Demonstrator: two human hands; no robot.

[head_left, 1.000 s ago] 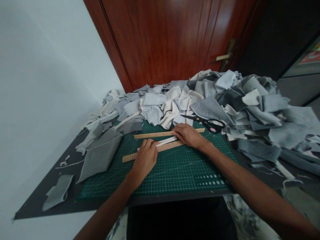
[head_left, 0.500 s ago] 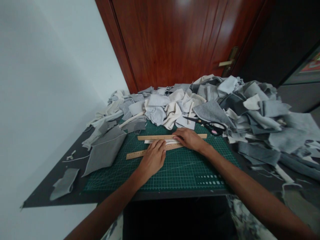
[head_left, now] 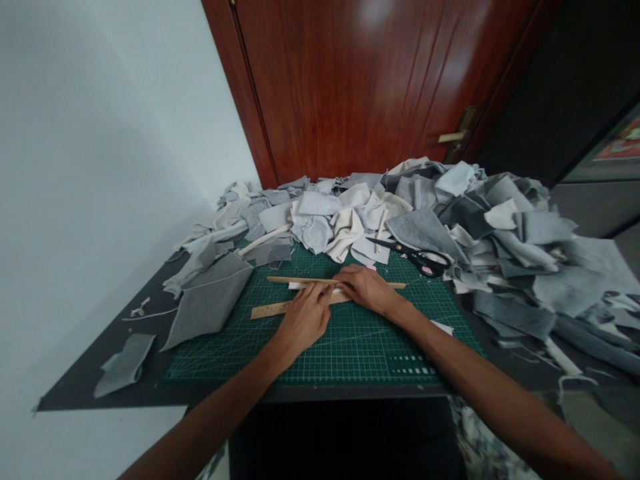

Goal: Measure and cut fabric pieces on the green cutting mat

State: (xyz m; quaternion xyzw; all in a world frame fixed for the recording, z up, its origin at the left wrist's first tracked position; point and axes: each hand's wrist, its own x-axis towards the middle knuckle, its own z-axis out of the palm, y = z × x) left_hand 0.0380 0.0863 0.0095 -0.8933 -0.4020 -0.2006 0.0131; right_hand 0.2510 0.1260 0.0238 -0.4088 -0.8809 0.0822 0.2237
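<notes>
A narrow white strip (head_left: 296, 286) lies near the middle of the green cutting mat (head_left: 350, 353), between two wooden rulers, with one end showing and the rest hidden by the hands. The far ruler (head_left: 283, 279) runs along its far side, showing only a thin face; the near ruler (head_left: 270, 310), with its printed marks, slants on the side closer to the person. The left hand (head_left: 306, 315) lies over the strip and the near ruler, its fingers close together and bent downward; whether it pinches the strip or only presses on it cannot be told. The right hand (head_left: 367, 289) is just beside it, fingers narrow and curled in at the strip and the far ruler, their tips too hidden to tell what they grip. A small white scrap (head_left: 443, 327) shows beside the right forearm. Beyond the right hand, black-handled scissors (head_left: 425, 260) lie against a broad heap of grey and cream cloth pieces (head_left: 345, 233) along the back of the dark table (head_left: 95, 367). Left of the rulers, a large grey cloth (head_left: 213, 300) overlaps the mat's edge, and a smaller grey piece (head_left: 127, 363) rests near the table's left corner. Behind everything stands a reddish wooden door (head_left: 345, 87).
</notes>
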